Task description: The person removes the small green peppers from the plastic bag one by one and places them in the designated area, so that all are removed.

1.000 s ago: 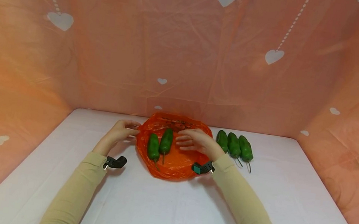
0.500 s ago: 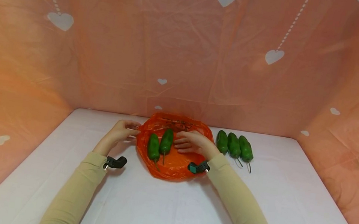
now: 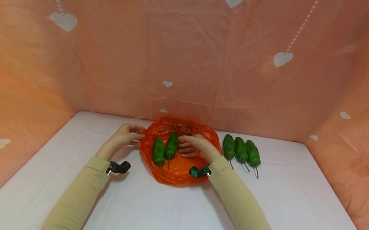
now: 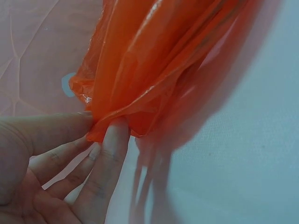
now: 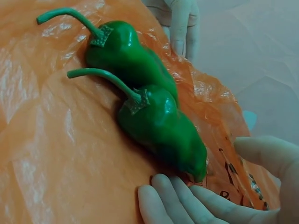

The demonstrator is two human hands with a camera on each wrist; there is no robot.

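An orange-red plastic bag lies spread with its mouth open on the white table. Two green peppers rest side by side on it, stems toward the near side. My left hand pinches the bag's left rim; in the left wrist view the plastic passes between its fingers. Over the bag, my right hand has relaxed fingers beside the tip of the right-hand pepper. In the right wrist view its fingertips lie close to that pepper; contact is unclear.
Three more green peppers lie in a row on the table, right of the bag. A peach cloth with white hearts hangs behind the table and along both sides. Each wrist wears a small black camera.
My right hand has moved a little to the left over the bag, closer to the peppers. The left hand stays at the bag's left rim. The peppers have hardly moved.
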